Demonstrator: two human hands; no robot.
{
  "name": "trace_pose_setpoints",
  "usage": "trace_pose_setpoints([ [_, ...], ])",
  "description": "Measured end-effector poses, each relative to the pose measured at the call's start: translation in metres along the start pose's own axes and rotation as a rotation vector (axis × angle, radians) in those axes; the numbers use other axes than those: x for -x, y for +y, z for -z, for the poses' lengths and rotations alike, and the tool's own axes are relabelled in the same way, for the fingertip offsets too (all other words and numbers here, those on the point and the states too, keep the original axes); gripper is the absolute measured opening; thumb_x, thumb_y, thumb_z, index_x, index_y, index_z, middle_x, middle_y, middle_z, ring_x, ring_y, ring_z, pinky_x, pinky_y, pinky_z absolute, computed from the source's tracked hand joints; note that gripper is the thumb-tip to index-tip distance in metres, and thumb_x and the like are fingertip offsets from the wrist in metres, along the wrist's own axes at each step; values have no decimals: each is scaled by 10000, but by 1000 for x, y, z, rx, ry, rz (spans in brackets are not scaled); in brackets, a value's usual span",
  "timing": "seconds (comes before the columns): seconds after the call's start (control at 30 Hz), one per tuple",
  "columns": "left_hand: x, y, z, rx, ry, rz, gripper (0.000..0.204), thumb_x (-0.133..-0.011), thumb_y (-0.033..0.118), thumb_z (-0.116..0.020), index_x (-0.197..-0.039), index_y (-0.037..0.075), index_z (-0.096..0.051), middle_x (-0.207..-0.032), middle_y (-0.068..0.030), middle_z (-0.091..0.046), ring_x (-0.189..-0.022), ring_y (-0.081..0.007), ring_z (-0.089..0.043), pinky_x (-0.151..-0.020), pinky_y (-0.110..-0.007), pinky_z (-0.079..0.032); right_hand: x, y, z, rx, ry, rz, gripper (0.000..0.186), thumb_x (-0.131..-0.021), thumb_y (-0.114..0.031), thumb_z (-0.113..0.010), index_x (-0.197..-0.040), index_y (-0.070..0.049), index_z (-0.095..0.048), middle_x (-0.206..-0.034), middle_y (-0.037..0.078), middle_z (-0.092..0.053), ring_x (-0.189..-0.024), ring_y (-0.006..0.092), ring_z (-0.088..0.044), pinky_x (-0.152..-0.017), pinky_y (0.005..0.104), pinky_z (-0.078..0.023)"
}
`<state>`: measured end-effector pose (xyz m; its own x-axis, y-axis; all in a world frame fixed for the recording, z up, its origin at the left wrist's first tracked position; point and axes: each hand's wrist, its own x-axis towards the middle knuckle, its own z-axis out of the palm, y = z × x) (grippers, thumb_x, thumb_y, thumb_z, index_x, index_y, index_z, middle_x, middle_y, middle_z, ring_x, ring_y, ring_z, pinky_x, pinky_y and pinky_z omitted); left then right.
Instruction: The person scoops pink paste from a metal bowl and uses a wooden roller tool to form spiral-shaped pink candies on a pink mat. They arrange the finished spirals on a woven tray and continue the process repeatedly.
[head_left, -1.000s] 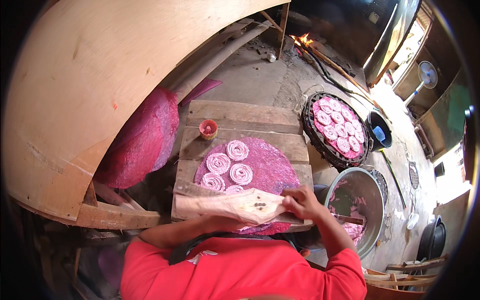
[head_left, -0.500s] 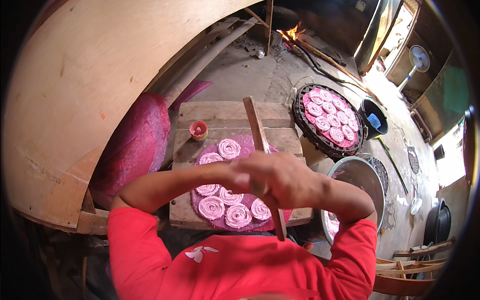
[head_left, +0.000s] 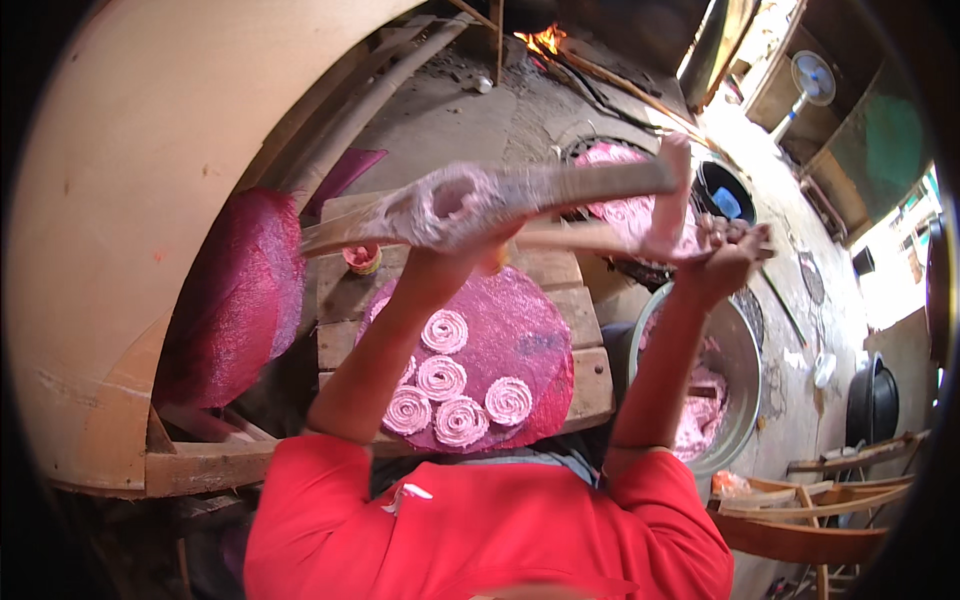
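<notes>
A blurred wooden press bar (head_left: pixel 590 187), with a round dough-smeared hole, is raised above the low table. My left hand (head_left: pixel 488 248) is closed on it from below, mostly hidden by the wood. To the right, my right hand (head_left: pixel 728 265) grips a second wooden piece, a plunger (head_left: pixel 668 205) whose upright peg is coated pink. The two pieces look apart, though their outlines overlap. Below, several pink dough swirls (head_left: pixel 461 421) lie on a round pink mesh sheet (head_left: pixel 525 345). My left forearm covers part of the swirls.
A small red cup (head_left: pixel 362 259) stands on the wooden table (head_left: pixel 592 385). At right is a grey basin (head_left: pixel 745 425) holding pink dough. Behind the hands, a dark round rack (head_left: pixel 585 150) carries more pink dough. A black bucket (head_left: pixel 712 180) and a fire (head_left: pixel 545 40) are farther back.
My hands, previously together over the wooden bars, have separated and risen away from me. The holed bar and the plunger now show as two pieces. The view has shifted slightly.
</notes>
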<state>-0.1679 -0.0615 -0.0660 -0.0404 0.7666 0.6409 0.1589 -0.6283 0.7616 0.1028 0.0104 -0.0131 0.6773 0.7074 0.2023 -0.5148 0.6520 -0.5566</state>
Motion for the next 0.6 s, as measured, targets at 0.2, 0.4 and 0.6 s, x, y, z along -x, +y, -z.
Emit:
trace_pose_setpoints([
  [0.2,-12,22,-41,168,275,-34,203,-878,82,-619,-1074,33,-609,-1017,-84,-586,-960,-189,-563,-857,-340,-454,46,44,93,-137,-449,-730,484,-1027,-451,-356,-1089,7,-497,-1015,140,-588,-929,234,-602,-864,383,-488],
  [0.4,-30,29,-1,471,336,145,87,-856,65,-628,-924,12,-616,-845,-64,-573,-771,-157,-525,-734,-312,-436,43,-65,188,2531,-934,145,416,-863,-400,-641,-1111,-65,-654,-1081,138,-622,-995,282,-613,-827,433,-424],
  [0.6,-5,0,-34,96,48,214,391,-759,48,-798,-1087,4,-589,-960,-55,-636,-883,-168,-605,-810,-327,-493,42,-109,196,2739,-1155,-447,233,-811,-94,-522,-871,-50,-743,-897,187,-709,-816,315,-710,-718,418,-549],
])
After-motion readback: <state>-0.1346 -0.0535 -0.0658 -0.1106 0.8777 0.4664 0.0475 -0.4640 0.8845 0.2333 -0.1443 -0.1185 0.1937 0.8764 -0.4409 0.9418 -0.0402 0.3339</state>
